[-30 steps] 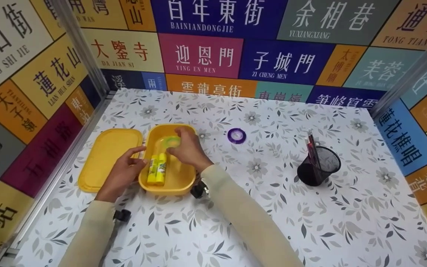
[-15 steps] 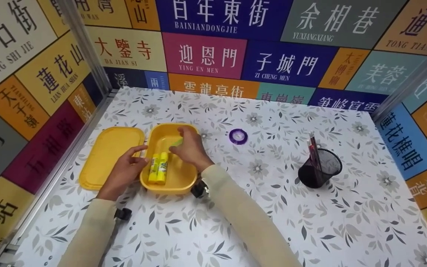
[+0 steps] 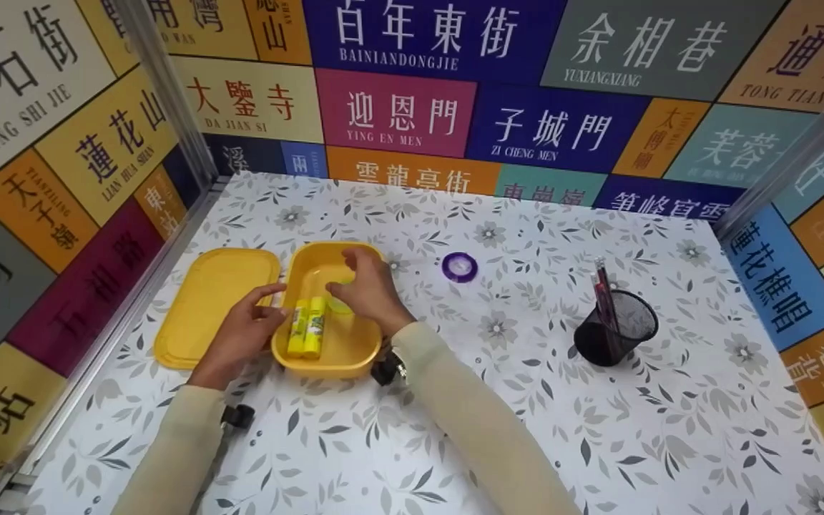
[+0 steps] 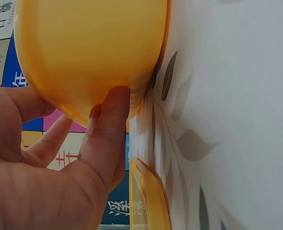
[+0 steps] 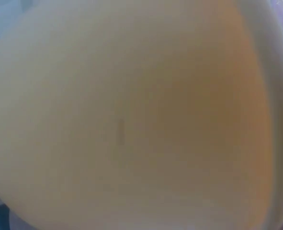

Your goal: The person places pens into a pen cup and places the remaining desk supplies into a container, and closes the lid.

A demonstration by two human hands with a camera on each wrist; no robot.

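A yellow plastic box (image 3: 294,365) stands on the table at left of centre in the head view. Inside it, two yellow glue sticks (image 3: 307,327) lie side by side. A green tape roll (image 3: 340,306) lies to their right, partly covered by my right hand (image 3: 375,287). That hand reaches over the box's right side, thumb and fingers apart. At the left side is my left hand (image 3: 244,329); the left wrist view has its extended fingers (image 4: 107,129) touching the outer wall of the box (image 4: 93,43). Blurred yellow box wall (image 5: 131,115) fills most of the right wrist view.
A yellow lid (image 3: 204,307) lies flat left of the box, partly behind the left hand. Right of the box lies a purple tape roll (image 3: 460,267). Farther right, a black mesh pen cup (image 3: 612,336) holds several pencils (image 3: 604,293). Printed panels surround the flowered tabletop (image 3: 498,386).
My right hand has lowered the green tape roll from between its fingers into the box and let it go beside the glue sticks. My left hand keeps its place at the box.
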